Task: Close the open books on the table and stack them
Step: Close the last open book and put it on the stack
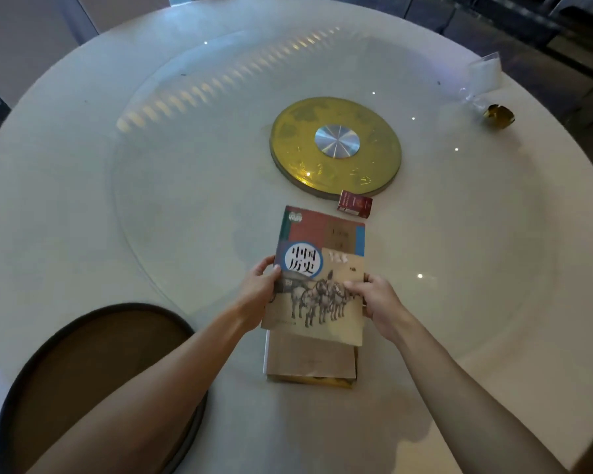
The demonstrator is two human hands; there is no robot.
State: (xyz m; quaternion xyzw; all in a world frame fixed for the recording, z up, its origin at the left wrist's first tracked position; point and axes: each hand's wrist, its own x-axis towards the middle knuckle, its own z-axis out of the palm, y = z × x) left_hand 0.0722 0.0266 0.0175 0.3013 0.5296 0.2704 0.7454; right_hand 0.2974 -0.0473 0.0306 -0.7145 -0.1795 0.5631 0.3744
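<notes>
Dining room, round table (83, 165), glass turntable (185, 131)

A closed horse-cover history book (317, 289) lies over two, perhaps more, closed books (310, 362), overhanging their far edge.

Glossy paper book cover (317, 285), glass tabletop (185, 200)

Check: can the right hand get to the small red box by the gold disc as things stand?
Probably not right now: the right hand and left hand both grip the horse-cover book. The red box lies just beyond it with nothing between, so once the hand lets go, likely yes.
</notes>
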